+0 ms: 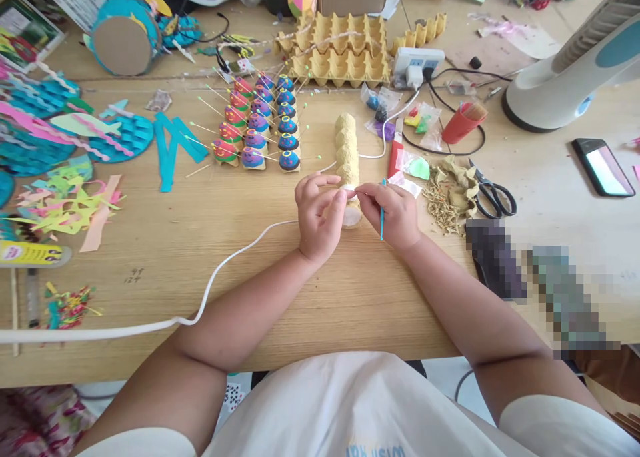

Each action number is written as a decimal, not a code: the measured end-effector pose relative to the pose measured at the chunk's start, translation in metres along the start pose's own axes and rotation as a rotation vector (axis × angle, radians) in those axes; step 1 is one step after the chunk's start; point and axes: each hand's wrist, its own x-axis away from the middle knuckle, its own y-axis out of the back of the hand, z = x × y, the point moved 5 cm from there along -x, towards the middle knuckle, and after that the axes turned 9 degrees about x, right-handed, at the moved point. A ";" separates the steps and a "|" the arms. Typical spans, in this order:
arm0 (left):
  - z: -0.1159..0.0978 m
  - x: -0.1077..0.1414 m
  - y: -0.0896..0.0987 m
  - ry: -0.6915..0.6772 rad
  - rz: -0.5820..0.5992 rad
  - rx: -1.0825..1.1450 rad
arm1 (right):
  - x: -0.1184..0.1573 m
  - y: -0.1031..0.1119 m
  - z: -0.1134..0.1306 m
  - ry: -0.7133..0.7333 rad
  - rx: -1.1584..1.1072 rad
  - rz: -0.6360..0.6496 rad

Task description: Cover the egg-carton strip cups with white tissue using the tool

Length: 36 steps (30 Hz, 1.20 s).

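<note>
A narrow egg carton strip (pixel 347 144) of pale yellow bumps lies lengthwise in front of me. The bump at its near end has a white, clay-like face (pixel 352 216). My left hand (pixel 321 217) is at the strip's left side, with thumb and forefinger pinched at a white bit (pixel 349 192) on the bump behind. From the right, my right hand (pixel 393 210) brings its fingertips to the same spot. A thin blue modelling tool (pixel 383 217) is tucked in its fingers, pointing down toward me. The fingertips partly hide the white bit.
Rows of painted egg carton caterpillars (pixel 257 120) with pin feelers stand behind left. A white cable (pixel 215 277) crosses the table under the strip. Scissors (pixel 493 194), carton scraps (pixel 453 184), clay bags (pixel 420 167) and a phone (pixel 604 167) lie right; paper strips (pixel 70 200) left.
</note>
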 end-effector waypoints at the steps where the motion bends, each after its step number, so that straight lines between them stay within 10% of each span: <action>1: -0.001 0.000 0.000 -0.003 0.010 -0.010 | 0.000 0.000 0.000 -0.017 0.000 0.000; 10: 0.011 -0.002 0.003 0.074 -0.140 0.057 | 0.002 0.007 -0.034 -0.500 -0.142 -0.169; 24: 0.038 -0.004 0.002 0.247 -0.165 0.162 | 0.004 -0.005 -0.051 -0.614 -0.309 -0.142; 36: 0.002 -0.001 -0.010 -0.075 0.152 -0.148 | -0.006 -0.024 -0.033 -0.541 -0.762 0.143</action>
